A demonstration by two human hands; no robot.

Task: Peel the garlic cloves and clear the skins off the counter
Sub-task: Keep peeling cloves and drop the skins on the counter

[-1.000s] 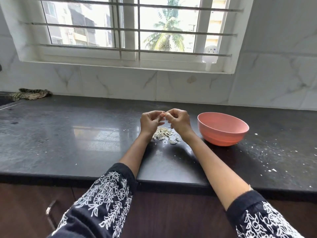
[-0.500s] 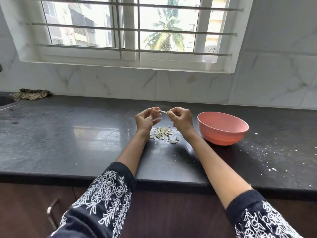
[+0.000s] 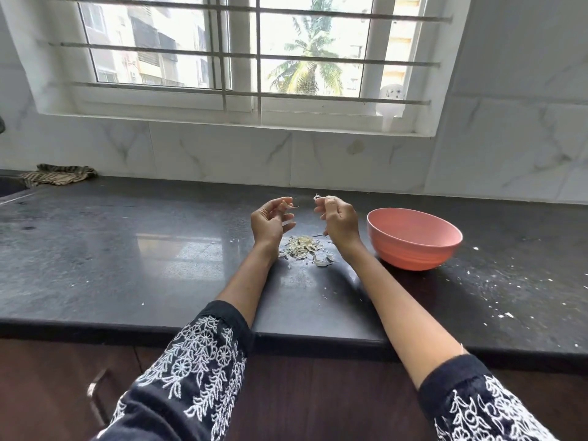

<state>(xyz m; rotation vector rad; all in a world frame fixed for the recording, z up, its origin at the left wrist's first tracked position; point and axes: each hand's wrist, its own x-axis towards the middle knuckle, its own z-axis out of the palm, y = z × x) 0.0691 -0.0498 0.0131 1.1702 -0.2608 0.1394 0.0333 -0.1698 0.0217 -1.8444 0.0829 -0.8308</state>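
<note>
Both hands hover above the black counter (image 3: 127,265), a short gap between them. My left hand (image 3: 270,221) pinches a small garlic clove with a strip of skin (image 3: 291,205) sticking out of its fingertips. My right hand (image 3: 339,222) pinches a torn bit of garlic skin (image 3: 317,196) at its raised fingertips. Below and between the wrists lies a pile of pale garlic skins (image 3: 304,246) on the counter. A pink bowl (image 3: 413,238) stands just right of my right hand; its contents are hidden from here.
White flecks (image 3: 496,291) are scattered over the counter right of the bowl. A striped cloth (image 3: 59,175) lies at the far left by the wall, next to a sink edge. A marble wall and barred window rise behind. Dark cabinet fronts run below the counter edge.
The hands were joined at the fingertips on one clove; they have since pulled apart sideways, tearing the skin, with a piece now in each hand.
</note>
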